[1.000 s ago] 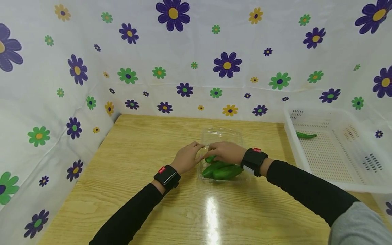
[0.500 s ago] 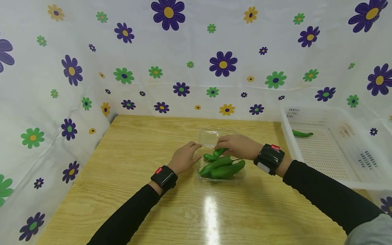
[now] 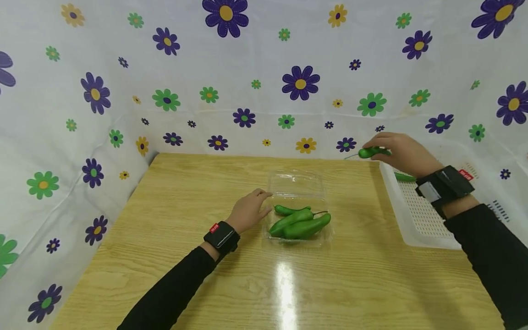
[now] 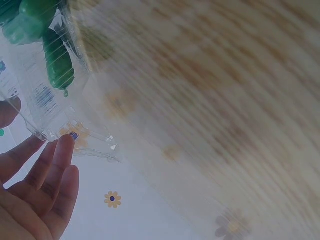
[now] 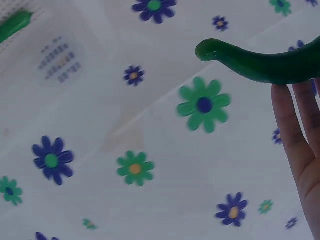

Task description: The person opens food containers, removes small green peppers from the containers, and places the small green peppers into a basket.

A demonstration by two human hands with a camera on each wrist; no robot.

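My right hand (image 3: 406, 153) is raised at the back right and pinches a green pepper (image 3: 373, 152) whose thin stem points left. Its curved end shows in the right wrist view, where the pepper (image 5: 265, 65) lies across the fingertips. A clear plastic clamshell box (image 3: 326, 240) lies on the table with its lid (image 3: 294, 183) folded back, holding one thin and two thicker green peppers (image 3: 307, 227). My left hand (image 3: 246, 211) stays at the box's left side. In the left wrist view, its nearly straight fingers (image 4: 62, 155) touch the box's edge, thumb apart from them.
A white perforated basket (image 3: 398, 215) stands on the right, partly behind the right hand, with a green pepper (image 3: 405, 177) inside. The wooden table (image 3: 198, 183) meets a white flowered cloth (image 3: 247, 59) at the back and left.
My right hand has lifted a green pepper out of the clamshell box and carried it right and back, up to the basket's near-left rim. The left hand has hardly moved.
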